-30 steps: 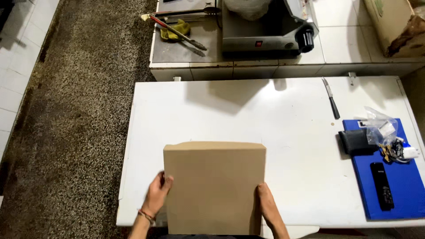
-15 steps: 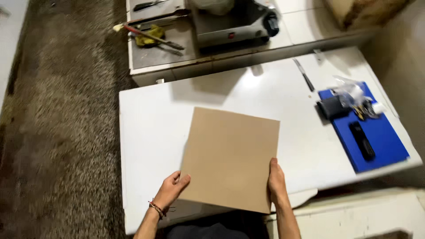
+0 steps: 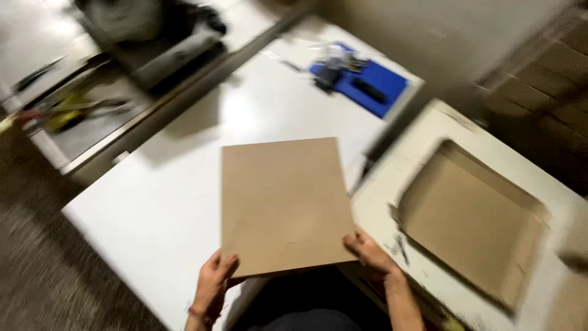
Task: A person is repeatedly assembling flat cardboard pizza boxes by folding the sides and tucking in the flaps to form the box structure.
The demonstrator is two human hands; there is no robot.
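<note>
Cardboard sheet (image 3: 285, 205) at frame centre, lifted above the white worktop (image 3: 159, 202); left hand (image 3: 214, 285) and right hand (image 3: 367, 250) each clasp a near corner, mid-carry.

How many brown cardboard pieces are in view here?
2: a flat cardboard sheet held by both hands over the white table, and a cardboard tray on the surface at right. Blur may hide others.
</note>
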